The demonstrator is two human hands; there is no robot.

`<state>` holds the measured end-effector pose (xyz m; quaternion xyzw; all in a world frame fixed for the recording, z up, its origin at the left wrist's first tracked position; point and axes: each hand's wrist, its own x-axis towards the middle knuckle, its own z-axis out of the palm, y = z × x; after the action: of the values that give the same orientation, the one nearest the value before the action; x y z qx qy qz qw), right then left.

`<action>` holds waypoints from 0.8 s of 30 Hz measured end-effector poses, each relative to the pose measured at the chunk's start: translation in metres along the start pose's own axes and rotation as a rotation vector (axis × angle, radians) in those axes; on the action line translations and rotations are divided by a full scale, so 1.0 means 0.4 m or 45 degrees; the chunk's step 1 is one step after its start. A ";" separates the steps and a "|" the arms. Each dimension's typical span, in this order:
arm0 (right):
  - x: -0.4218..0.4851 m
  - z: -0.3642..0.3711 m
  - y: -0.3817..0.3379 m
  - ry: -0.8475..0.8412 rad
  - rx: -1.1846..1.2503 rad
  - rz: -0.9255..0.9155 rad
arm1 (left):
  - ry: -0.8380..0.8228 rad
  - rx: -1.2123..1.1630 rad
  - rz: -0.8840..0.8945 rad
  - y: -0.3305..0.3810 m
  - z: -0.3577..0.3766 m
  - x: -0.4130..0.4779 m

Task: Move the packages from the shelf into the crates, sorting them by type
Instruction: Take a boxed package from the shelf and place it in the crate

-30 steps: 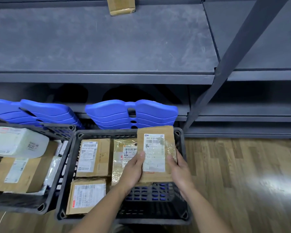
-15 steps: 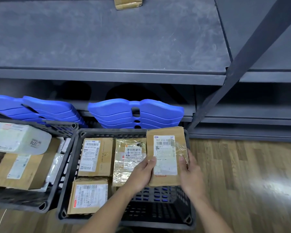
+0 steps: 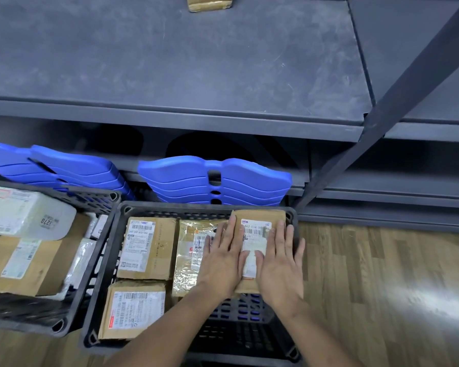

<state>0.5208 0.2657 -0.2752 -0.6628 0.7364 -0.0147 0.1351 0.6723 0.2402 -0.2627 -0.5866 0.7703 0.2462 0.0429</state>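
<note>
Two flat palms rest on the brown package (image 3: 255, 223): our left hand (image 3: 223, 258) and right hand (image 3: 281, 263) press it with straight fingers, gripping nothing. A moment ago we held it by its sides above the black crate (image 3: 170, 207); now it lies in the far right corner, so we judge this one sorted. It sits against the far rim and the taped parcel (image 3: 188, 234) beside it. Bare mesh lies free nearer us, and another box (image 3: 209, 2) waits on the shelf (image 3: 170, 62)

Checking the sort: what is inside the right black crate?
The black crate holds a rear box, a front box, a taped package and a cardboard package under the left hand and right hand. Anything beneath is covered.
</note>
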 end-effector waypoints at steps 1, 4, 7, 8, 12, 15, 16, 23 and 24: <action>0.007 0.013 0.004 0.009 -0.029 -0.066 | -0.052 0.048 -0.006 0.000 -0.005 0.002; 0.020 0.016 0.012 -0.039 -0.059 -0.139 | -0.107 0.058 -0.045 -0.002 -0.004 0.006; 0.023 0.018 0.011 -0.072 -0.084 -0.161 | -0.134 -0.006 -0.062 -0.006 -0.001 0.012; 0.028 0.016 0.009 -0.099 -0.085 -0.151 | -0.139 -0.008 -0.061 -0.008 -0.002 0.013; 0.034 -0.010 -0.003 -0.143 -0.096 -0.142 | -0.231 0.064 -0.048 -0.013 -0.031 0.024; 0.038 -0.055 -0.015 -0.161 -0.113 -0.145 | -0.278 0.195 0.003 -0.022 -0.083 0.016; 0.040 -0.067 -0.019 -0.191 -0.128 -0.140 | -0.267 0.255 0.021 -0.029 -0.105 0.008; 0.019 -0.191 -0.060 -0.248 0.074 -0.273 | -0.136 0.414 -0.072 -0.096 -0.260 -0.077; 0.013 -0.217 -0.071 -0.258 0.145 -0.293 | -0.112 0.396 -0.083 -0.105 -0.278 -0.094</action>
<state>0.5289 0.2434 -0.1870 -0.7321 0.6362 -0.0050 0.2434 0.7475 0.2174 -0.1659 -0.5864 0.7770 0.1480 0.1747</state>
